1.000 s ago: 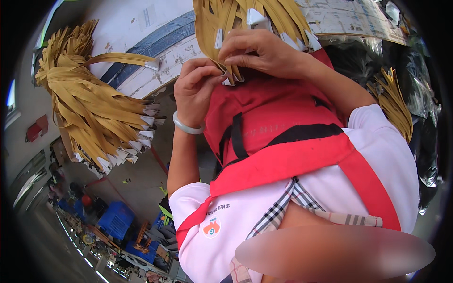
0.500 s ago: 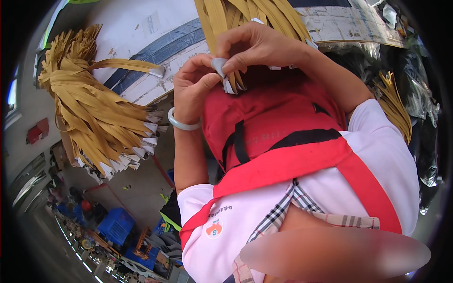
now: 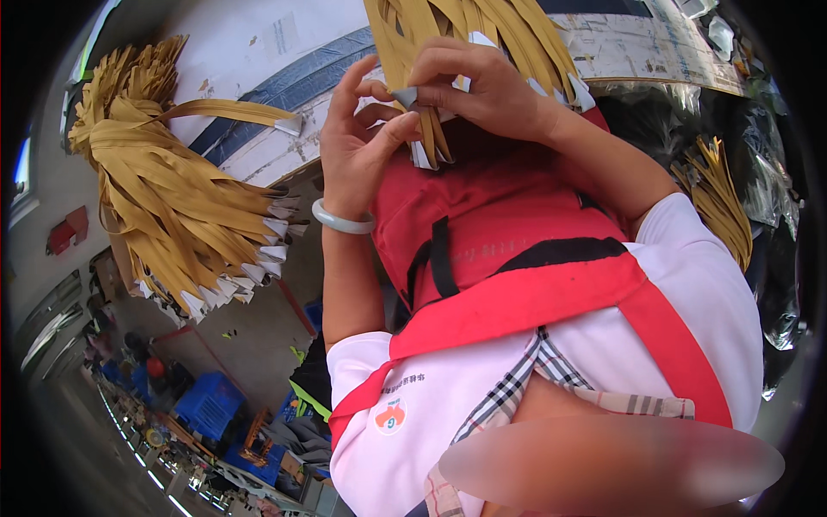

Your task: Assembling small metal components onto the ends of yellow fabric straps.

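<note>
A mustard-yellow flat strip has a folded grey-white end [image 3: 407, 97], which my right hand [image 3: 487, 90] pinches between thumb and fingers. Close to the left of that end, my left hand [image 3: 357, 142] is open, its fingers curved apart and the thumb pointing at the strip. More mustard strips [image 3: 512, 39] with whitish ends lie on the table edge behind and under my right hand. A few strip ends [image 3: 424, 157] hang below my fingers against the red apron [image 3: 508, 198]. The fingertips of my right hand partly hide the held end.
On the left a large tied bundle of mustard strips [image 3: 146, 164] hangs over the table edge, one strip [image 3: 233, 114] lying across the white tabletop [image 3: 228, 52]. Further strips [image 3: 722, 207] and clear plastic bags [image 3: 762, 164] are at the right. A blue crate [image 3: 207, 405] stands on the floor lower left.
My left hand has let go of the grey-white end and opened, its index finger lifting. My right hand has stayed close by, still pinching the strip end.
</note>
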`<state>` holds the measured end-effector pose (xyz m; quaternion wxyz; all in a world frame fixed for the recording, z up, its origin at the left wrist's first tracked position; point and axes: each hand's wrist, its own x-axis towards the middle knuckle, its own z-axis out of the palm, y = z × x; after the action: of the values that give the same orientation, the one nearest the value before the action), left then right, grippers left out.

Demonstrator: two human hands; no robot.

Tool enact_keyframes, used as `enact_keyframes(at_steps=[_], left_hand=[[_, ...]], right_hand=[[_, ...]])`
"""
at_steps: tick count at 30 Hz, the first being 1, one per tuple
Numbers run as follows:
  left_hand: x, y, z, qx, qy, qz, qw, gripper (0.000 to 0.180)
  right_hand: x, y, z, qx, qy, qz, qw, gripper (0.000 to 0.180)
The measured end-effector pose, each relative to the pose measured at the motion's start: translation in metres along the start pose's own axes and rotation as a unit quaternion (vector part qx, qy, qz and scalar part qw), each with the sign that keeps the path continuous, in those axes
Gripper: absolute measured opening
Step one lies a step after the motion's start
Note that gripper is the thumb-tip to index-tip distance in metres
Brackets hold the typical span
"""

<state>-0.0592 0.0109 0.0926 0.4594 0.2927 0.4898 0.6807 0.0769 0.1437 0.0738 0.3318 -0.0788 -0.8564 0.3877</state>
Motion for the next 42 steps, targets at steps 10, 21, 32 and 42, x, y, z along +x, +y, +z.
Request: enact_keyframes(at_steps=[10, 21, 32, 42], left_hand=[[0.001, -0.022, -0.021, 0.299, -0.037, 0.189, 0.935, 0.008], [-0.001, 0.004, -0.147, 0.299, 0.362, 0.227, 0.853, 0.011], [-0.027, -0.078, -0.046, 0.461, 0.015, 0.019, 0.887, 0.013], [-0.054, -0.109, -0.058, 0.108, 0.079, -0.14, 0.981, 0.017]], right_hand=[[0.007, -0.022, -0.011, 0.179, -0.094, 0.243, 0.949, 0.023], [-0.002, -0.019, -0.046, 0.182, -0.006, 0.27, 0.946, 0.019], [-0.028, -0.031, -0.008, 0.073, -0.17, 0.123, 0.975, 0.021], [-0.067, -0.014, 0.023, -0.039, -0.227, 0.142, 0.963, 0.015]])
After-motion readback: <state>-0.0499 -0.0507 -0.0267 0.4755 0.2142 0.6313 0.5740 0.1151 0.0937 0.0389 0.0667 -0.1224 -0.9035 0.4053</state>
